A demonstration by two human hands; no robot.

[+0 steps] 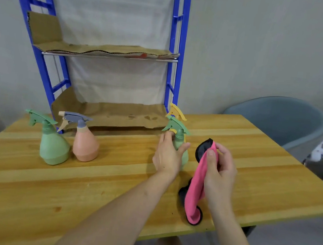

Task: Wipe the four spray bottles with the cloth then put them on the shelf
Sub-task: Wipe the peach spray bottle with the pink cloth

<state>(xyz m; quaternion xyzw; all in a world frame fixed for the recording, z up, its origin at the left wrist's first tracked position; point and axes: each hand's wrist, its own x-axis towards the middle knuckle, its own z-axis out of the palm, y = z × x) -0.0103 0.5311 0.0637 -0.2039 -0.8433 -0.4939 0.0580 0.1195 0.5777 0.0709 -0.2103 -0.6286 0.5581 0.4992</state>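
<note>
– Hands first: what has each got?
– Left hand (167, 157), right of centre, has its thumb and fingers curled round the second green spray bottle (180, 144), low on the neck. Right hand (219, 169), just beside it, pinches the pink cloth (197, 179) between thumb and fingers; the cloth's tail lies on the worktop (89, 184) near its front edge.
– And the other bottles?
– At frame left stand the first green spray bottle (53, 148) and, close beside it, the peach spray bottle (85, 146) with a grey-blue trigger. The yellow spray bottle (177, 110) is right behind the gripped one; only its trigger shows. All four are on the worktop, and none is on the shelf (117, 115) behind.
– What could go wrong?
– Lifting the gripped bottle could knock the yellow one over, since they stand so close. A hold that creeps up to the trigger might fire a spray. The trailing cloth could drag or slip off the edge.
– How do the bottles look?
– Matte, smooth plastic, wide at the base and narrow at the neck. I'd guess they are light and tip easily on the shelf's wavy cardboard.
</note>
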